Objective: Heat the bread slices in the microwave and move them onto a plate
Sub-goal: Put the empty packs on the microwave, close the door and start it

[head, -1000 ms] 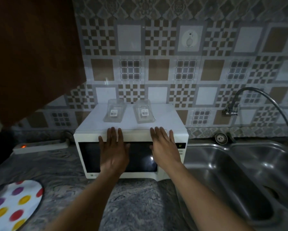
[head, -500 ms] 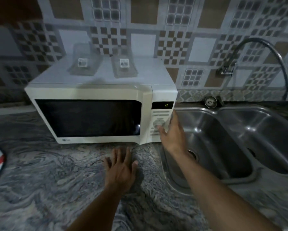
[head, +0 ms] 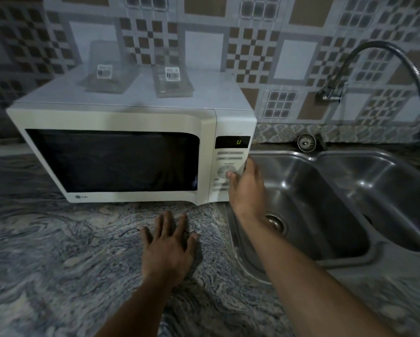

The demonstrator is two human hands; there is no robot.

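Marbled counter (head: 58, 251), LG microwave (head: 111, 161) (display "U"), thumb (head: 231, 175) on dial (head: 226, 171)

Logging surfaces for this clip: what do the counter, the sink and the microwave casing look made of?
Counter: polished stone, likely granite or marble, by its grey swirled veining. Sink: brushed stainless steel, with soft bright reflections. Microwave: casing looks like smooth white plastic or painted metal, which one unclear; dark glassy door window.

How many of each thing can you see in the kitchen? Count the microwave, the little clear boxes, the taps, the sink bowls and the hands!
Microwave: 1
Clear boxes on top of it: 2
Tap: 1
Sink bowls: 2
Hands, left flat on the counter, right at the buttons: 2
Total: 8
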